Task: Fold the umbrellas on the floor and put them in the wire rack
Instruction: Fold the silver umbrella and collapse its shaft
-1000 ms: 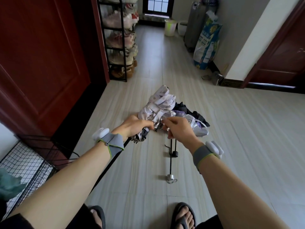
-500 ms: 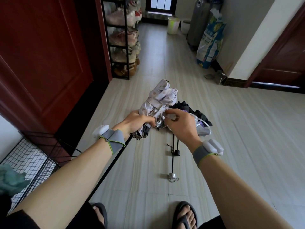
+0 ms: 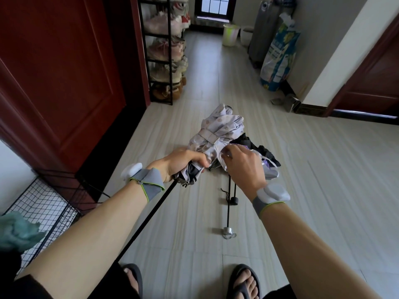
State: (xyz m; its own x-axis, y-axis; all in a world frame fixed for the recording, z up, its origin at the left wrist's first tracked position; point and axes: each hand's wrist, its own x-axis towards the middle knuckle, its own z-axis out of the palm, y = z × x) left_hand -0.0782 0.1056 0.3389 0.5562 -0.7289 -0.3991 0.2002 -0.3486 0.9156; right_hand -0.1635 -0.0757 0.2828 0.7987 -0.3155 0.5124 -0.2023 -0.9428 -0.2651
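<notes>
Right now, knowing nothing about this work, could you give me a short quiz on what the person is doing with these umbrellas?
1. True or false: the left hand grips the dotted umbrella.
2. Where is the wire rack? A: low down at the person's left. B: on a table. C: hanging on a wall.
3. Fill the gap: the other umbrellas lie on the ____.
Key: 1 true; 2 A; 3 floor.
</notes>
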